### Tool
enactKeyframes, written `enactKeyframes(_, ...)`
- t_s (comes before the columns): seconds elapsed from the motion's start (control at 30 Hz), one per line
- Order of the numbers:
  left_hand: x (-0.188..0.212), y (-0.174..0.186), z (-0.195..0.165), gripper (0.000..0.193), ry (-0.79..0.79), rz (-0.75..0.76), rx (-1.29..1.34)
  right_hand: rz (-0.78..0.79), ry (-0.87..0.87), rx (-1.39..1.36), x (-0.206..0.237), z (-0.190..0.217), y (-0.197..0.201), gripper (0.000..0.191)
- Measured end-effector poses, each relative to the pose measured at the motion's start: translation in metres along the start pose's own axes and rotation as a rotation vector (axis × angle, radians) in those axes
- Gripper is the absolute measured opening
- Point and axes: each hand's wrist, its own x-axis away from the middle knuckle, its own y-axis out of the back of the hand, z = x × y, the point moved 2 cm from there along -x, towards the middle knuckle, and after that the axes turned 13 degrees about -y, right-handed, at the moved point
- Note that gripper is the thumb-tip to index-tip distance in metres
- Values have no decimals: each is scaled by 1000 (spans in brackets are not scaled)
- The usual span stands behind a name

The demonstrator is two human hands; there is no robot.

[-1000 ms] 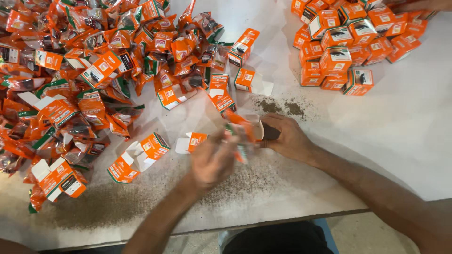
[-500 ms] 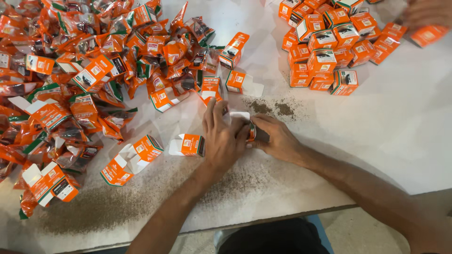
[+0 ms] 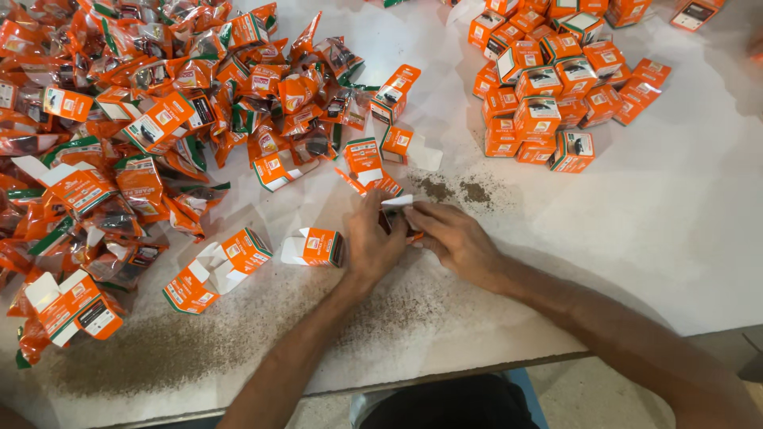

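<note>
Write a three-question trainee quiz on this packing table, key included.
1. True or false: both hands, the left hand and the right hand, are on the same small carton.
2. Where is the group of closed cartons? A) upper right B) lower left C) in the person's lap
3. Fill in: the dark loose grains lie scattered on the white ____.

Key: 1 true; 2 A; 3 table.
</note>
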Motion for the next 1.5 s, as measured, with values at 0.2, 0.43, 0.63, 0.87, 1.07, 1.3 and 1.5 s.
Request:
enactKeyframes(0.2,4,15,26,28,141,121,734,31,-18,39,-3,12,1,47)
enactKeyframes(0.43,-4,2,21,32,157,112,341,39,-113,-117,-6,5,-5,47)
enactKeyframes(0.63,2,23,-18,31,-558,58,59,5,-128,-155,0,-3,-7,52)
enactKeyframes(0.87,8,32,-24,34,-462,213,-18,73,-184,-351,-1,-8,-12,50)
enactKeyframes(1.07,9,28,-29,26,-425,200,2,8,-31,-111,-4,3,-3,43)
enactKeyframes(1.3,14,34,-34,31,-717,238,-221,53,3,-113,-3,7,-2,25)
enactKeyframes(1.5,-7,28,-20,48,-533,101,-368,-239,-27,159,-14,12,36,33)
